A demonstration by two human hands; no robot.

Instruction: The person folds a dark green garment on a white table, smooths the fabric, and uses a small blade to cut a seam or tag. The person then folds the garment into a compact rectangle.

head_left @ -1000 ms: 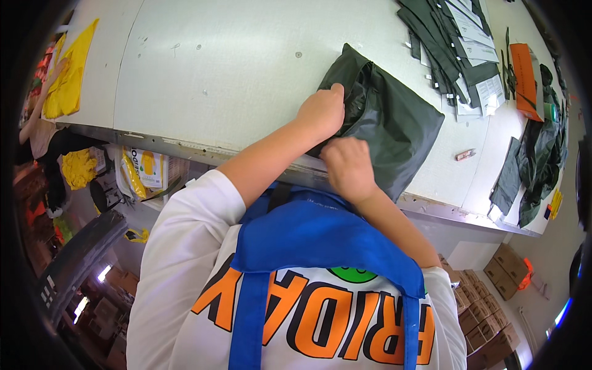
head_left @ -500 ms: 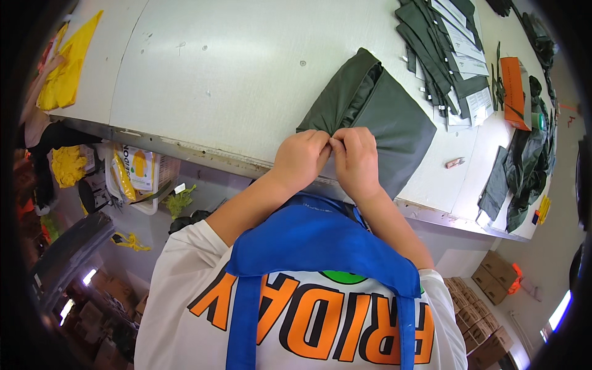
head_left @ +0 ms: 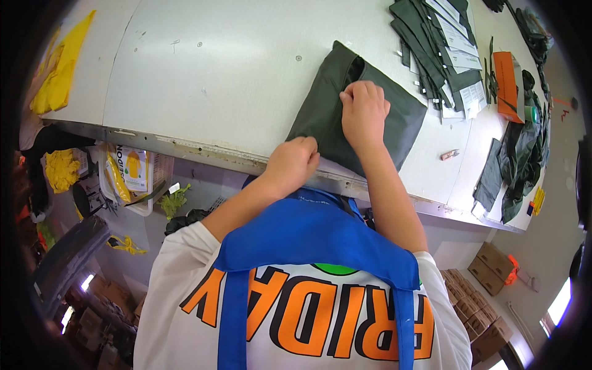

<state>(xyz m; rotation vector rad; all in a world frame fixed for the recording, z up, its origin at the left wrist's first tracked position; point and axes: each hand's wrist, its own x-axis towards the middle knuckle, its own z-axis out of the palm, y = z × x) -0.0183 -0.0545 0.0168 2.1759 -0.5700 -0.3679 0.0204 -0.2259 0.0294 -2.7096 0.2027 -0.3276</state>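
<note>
A flat, squarish dark green pouch [head_left: 398, 111] of smooth fabric lies at the near edge of the white table, with a seam or opening running across it. My right hand [head_left: 366, 116] is closed on the edge of that opening, around the pouch's middle. At the near left corner, my left hand [head_left: 293, 160] has its fingers curled tight around the pouch's edge. The fingertips of both hands are partly hidden against the fabric.
The white table [head_left: 203, 80] has a metal front edge. Dark green strips [head_left: 422, 52] with white papers lie at the far right, near an orange box [head_left: 507, 86] and a small tube [head_left: 449, 155]. Another person handles yellow fabric [head_left: 65, 71] at left. A white bin [head_left: 143, 206] sits below.
My hands have moved apart: the right one went farther up along the pouch's opening, the left one down to its near left corner. The pouch now lies flatter and slightly turned.
</note>
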